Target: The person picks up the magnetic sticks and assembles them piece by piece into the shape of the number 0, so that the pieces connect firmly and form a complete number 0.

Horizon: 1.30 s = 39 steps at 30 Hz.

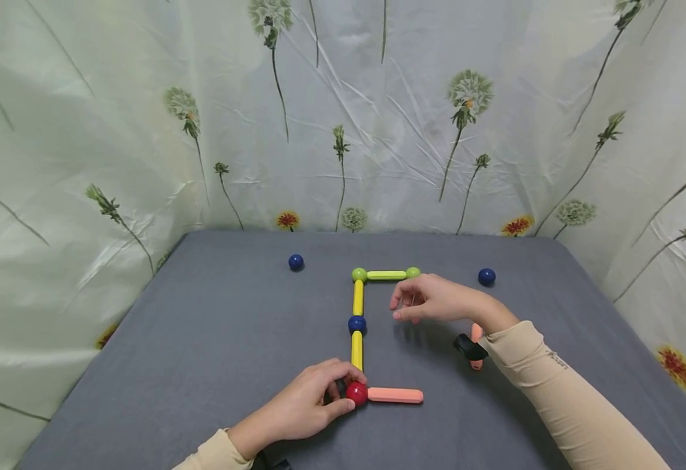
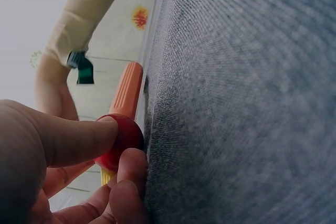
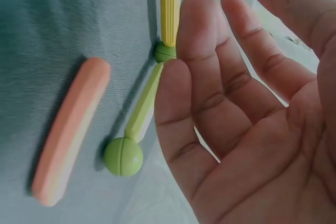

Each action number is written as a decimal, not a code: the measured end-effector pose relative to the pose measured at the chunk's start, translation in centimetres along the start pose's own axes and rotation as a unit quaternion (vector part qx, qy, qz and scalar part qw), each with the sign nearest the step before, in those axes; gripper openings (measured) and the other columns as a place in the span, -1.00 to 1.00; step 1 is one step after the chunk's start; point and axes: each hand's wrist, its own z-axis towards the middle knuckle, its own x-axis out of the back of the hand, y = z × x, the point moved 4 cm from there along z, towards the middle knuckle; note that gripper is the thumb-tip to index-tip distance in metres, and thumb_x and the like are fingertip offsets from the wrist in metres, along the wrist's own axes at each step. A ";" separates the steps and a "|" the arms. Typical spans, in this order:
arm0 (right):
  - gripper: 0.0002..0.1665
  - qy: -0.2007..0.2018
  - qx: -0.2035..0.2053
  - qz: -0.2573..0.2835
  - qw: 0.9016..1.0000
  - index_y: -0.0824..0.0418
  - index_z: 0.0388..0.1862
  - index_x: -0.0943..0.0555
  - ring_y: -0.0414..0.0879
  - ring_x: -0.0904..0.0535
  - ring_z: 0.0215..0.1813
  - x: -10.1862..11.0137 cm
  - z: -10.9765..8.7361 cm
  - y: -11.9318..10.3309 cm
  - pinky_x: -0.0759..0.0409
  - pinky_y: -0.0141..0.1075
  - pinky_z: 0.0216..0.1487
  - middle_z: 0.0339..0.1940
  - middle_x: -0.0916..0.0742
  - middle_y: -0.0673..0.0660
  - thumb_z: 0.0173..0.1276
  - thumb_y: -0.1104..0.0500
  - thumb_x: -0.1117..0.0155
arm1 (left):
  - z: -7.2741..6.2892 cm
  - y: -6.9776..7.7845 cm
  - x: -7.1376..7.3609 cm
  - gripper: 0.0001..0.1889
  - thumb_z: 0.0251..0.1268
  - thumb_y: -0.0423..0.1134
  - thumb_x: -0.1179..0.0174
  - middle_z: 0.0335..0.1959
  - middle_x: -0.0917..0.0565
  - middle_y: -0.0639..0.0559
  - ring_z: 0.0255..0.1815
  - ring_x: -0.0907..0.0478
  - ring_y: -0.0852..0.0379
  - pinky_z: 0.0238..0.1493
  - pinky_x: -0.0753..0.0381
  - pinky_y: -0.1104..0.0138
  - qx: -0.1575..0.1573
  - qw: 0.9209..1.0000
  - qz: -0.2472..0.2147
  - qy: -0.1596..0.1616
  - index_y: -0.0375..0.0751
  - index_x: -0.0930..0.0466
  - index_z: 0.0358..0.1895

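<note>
Gray table (image 1: 213, 320) bears red ball (image 1: 358, 392) before flowered curtain (image 1: 389, 189).

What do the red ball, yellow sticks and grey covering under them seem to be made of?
Red ball: probably plastic, glossy, as its bright highlights suggest, though painted wood or metal isn't ruled out.
Yellow sticks: likely moulded plastic, with a satin look; even grooves run lengthwise.
Grey covering: woven or knitted fabric, matte, its fine texture plain in the left wrist view.
</note>
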 end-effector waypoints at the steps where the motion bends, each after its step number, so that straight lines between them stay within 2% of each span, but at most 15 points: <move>1: -0.80 0.003 0.001 -0.004 1.000 0.17 -0.01 -0.70 0.13 -0.70 -0.29 0.2 0.5 0.0 -0.65 -0.26 -0.21 -0.26 -0.78 0.27 0.55 0.08 -0.42 | 0.0 0.0 0.0 -0.67 0.45 -0.21 -0.43 0.04 -0.67 0.20 -0.31 -0.57 0.35 -0.17 -0.60 0.43 0.000 1.000 -0.003 -0.002 0.16 -0.67 0.19; 4: -0.81 0.013 0.004 -0.016 1.000 0.17 0.00 -0.71 0.00 -0.69 -0.27 0.7 1.9 -0.3 -0.66 -0.25 -0.17 -0.21 -0.79 0.26 0.56 0.09 -0.41 | 0.0 -0.1 0.0 -0.67 0.45 -0.22 -0.43 0.04 -0.67 0.18 -0.32 -0.57 0.35 -0.17 -0.60 0.43 -0.002 1.000 -0.007 -0.004 0.15 -0.66 0.19; 6: -0.80 0.016 0.012 -0.023 1.000 0.20 0.02 -0.71 0.02 -0.70 -0.25 0.9 2.9 -0.5 -0.68 -0.22 -0.14 -0.18 -0.80 0.28 0.56 0.11 -0.40 | 0.0 -0.1 0.0 -0.67 0.45 -0.22 -0.43 0.04 -0.67 0.19 -0.32 -0.57 0.36 -0.17 -0.60 0.44 -0.003 1.000 -0.011 -0.005 0.16 -0.66 0.19; 11: -0.78 0.018 0.030 -0.033 0.999 0.25 0.05 -0.71 0.24 -0.75 -0.19 1.3 5.7 -1.3 -0.72 -0.10 -0.13 -0.14 -0.82 0.33 0.58 0.14 -0.38 | -0.1 -0.1 0.1 -0.66 0.44 -0.22 -0.44 0.03 -0.66 0.18 -0.32 -0.57 0.36 -0.18 -0.61 0.44 -0.001 1.000 -0.018 -0.004 0.16 -0.66 0.18; 16: -0.78 0.021 0.022 -0.037 0.999 0.21 0.07 -0.70 0.28 -0.78 -0.11 1.6 8.6 -2.2 -0.69 -0.13 -0.08 -0.11 -0.82 0.32 0.58 0.12 -0.37 | -0.3 -0.2 0.1 -0.67 0.45 -0.23 -0.43 0.03 -0.66 0.19 -0.31 -0.57 0.34 -0.18 -0.61 0.44 0.007 1.000 -0.025 -0.007 0.16 -0.66 0.18; 20: -0.79 0.020 0.022 -0.046 0.999 0.18 0.07 -0.70 0.21 -0.78 -0.07 1.6 10.6 -3.2 -0.71 -0.15 -0.04 -0.10 -0.82 0.28 0.58 0.11 -0.38 | -0.2 -0.3 0.1 -0.67 0.46 -0.21 -0.43 0.02 -0.65 0.22 -0.32 -0.56 0.36 -0.16 -0.62 0.45 0.009 1.000 -0.021 -0.008 0.18 -0.65 0.18; 26: -0.72 0.019 0.036 -0.087 0.995 0.22 0.14 -0.69 -0.08 -0.71 -0.10 1.2 13.4 -4.4 -0.66 -0.26 -0.04 -0.10 -0.80 0.12 0.58 0.11 -0.38 | -0.2 -0.5 0.0 -0.69 0.48 -0.20 -0.41 0.01 -0.64 0.25 -0.35 -0.55 0.38 -0.17 -0.61 0.45 0.002 1.000 -0.021 -0.012 0.17 -0.65 0.19; 28: -0.68 0.019 0.038 -0.092 0.995 0.24 0.18 -0.68 -0.08 -0.71 -0.06 1.0 14.3 -4.6 -0.66 -0.24 0.00 -0.06 -0.80 0.12 0.58 0.11 -0.38 | -0.2 -0.6 0.0 -0.69 0.48 -0.21 -0.41 0.01 -0.63 0.25 -0.35 -0.55 0.39 -0.17 -0.61 0.46 0.000 1.000 -0.025 -0.013 0.17 -0.64 0.18; 33: -0.57 0.019 0.039 -0.094 0.995 0.24 0.34 -0.63 0.07 -0.72 0.21 0.4 16.1 -4.9 -0.69 -0.13 0.23 0.19 -0.77 0.23 0.59 0.13 -0.37 | -0.2 -0.7 -0.1 -0.69 0.48 -0.23 -0.41 0.00 -0.63 0.24 -0.37 -0.53 0.41 -0.18 -0.61 0.47 -0.008 0.999 -0.033 -0.016 0.15 -0.64 0.18; 36: -0.48 0.019 0.042 -0.094 0.994 0.24 0.46 -0.56 0.17 -0.67 0.38 -0.1 17.2 -5.0 -0.65 -0.08 0.36 0.39 -0.68 0.31 0.61 0.13 -0.35 | -0.3 -0.6 0.0 -0.69 0.48 -0.23 -0.40 0.00 -0.62 0.24 -0.38 -0.52 0.42 -0.20 -0.61 0.48 -0.013 0.999 -0.037 -0.016 0.12 -0.64 0.18; 39: -0.38 0.018 0.040 -0.096 0.994 0.22 0.56 -0.48 0.21 -0.58 0.49 -0.7 18.2 -4.9 -0.60 -0.03 0.45 0.52 -0.59 0.30 0.61 0.13 -0.35 | -0.4 -0.6 0.0 -0.70 0.48 -0.24 -0.40 0.01 -0.62 0.22 -0.39 -0.51 0.44 -0.20 -0.61 0.48 -0.019 0.999 -0.037 -0.017 0.10 -0.64 0.18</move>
